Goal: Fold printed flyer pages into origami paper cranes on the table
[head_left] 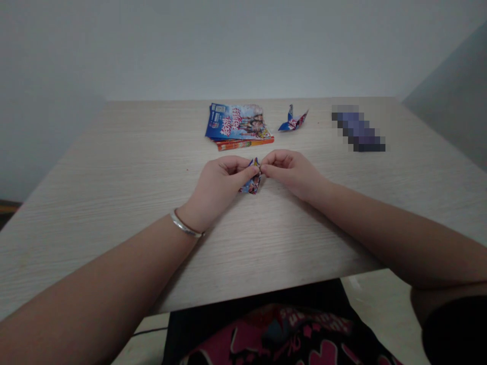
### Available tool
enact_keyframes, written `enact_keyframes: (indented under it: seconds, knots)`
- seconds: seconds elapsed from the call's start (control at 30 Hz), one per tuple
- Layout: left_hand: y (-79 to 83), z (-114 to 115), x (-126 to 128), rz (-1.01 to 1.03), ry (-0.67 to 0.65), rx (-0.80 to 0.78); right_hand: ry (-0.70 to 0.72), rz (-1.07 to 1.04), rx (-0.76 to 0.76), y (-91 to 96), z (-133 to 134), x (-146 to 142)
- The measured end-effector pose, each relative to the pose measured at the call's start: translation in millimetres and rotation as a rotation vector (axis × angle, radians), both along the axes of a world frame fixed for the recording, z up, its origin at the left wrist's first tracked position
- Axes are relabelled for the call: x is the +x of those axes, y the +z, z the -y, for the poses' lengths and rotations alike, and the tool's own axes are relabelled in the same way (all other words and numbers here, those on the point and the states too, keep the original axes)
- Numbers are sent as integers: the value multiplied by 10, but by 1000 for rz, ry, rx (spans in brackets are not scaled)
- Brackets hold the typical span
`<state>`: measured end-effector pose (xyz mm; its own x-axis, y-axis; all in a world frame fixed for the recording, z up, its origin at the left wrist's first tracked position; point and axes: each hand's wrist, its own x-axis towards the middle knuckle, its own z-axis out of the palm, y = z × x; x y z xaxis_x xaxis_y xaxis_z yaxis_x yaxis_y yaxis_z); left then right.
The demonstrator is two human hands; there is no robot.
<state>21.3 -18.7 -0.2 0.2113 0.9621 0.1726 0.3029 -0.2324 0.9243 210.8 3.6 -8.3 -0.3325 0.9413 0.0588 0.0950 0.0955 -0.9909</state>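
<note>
Between the near and far edges of the pale wood-grain table (125, 167), the left hand (217, 183) pinches a small blue-printed folded paper (251, 185); the right hand (296, 175) pinches its edge.

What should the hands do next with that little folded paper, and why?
Maybe the right hand should gently press along the paper's folded edge. The left hand already holds the folded paper steady, and the right hand is pinching right at its edge, so pressing there seems the easiest small move.
</note>
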Motion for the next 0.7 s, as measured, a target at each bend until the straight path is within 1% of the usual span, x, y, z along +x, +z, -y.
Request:
enact_keyframes:
  seconds: [0.17, 0.3, 0.4, 0.57, 0.7]
  knots:
    - [9, -7, -5, -16, 8, 10, -6, -46, -29, -1, -15, 20]
    - [-11, -30, -13, 26, 22, 19, -23, -63, -13, 13, -19, 31]
    - [-29, -36, -10, 42, 24, 74, 8, -40, -11, 24, -15, 32]
    - [-56, -34, -6, 11, 56, 158, 57, -8, -29, 25, -13, 40]
    - [-46, -31, -12, -52, 60, 234, 38, -2, -19, 9, -14, 38]
